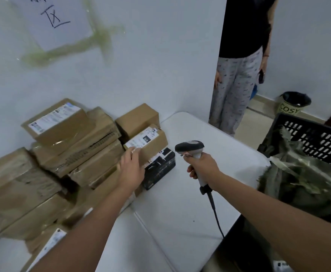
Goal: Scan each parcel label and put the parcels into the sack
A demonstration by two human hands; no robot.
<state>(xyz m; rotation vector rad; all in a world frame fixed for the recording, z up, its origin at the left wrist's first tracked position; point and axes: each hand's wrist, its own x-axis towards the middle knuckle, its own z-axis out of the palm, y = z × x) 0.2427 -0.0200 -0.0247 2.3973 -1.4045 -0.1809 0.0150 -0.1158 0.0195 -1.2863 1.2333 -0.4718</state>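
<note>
— Cardboard parcels still stacked left of the left hand, are they?

— Yes, a big heap against the wall, most of it to the left of and beyond that hand. By the look of it, the bulk of the job is left.

— And the left hand itself?

— Reaching forward, fingers laid on the near corner of a small labelled box that sits on a black box. The fingers look fairly straight; I can't tell whether the thumb has hooked round the box. I'd judge this is the next parcel to be scanned.

— Between the hands?

— White table, nothing more.

— The right hand?

— Wrapped round the handle of the scanner, head pointing towards the labelled box, cord trailing towards the person.

— Where's the sack?

— The green sack is right of the right hand, slumped against a black crate. Its contents are hidden, so how many parcels are done I cannot say.

— Anyone else?

— A bystander stands beyond the right hand, by a bin.
</note>
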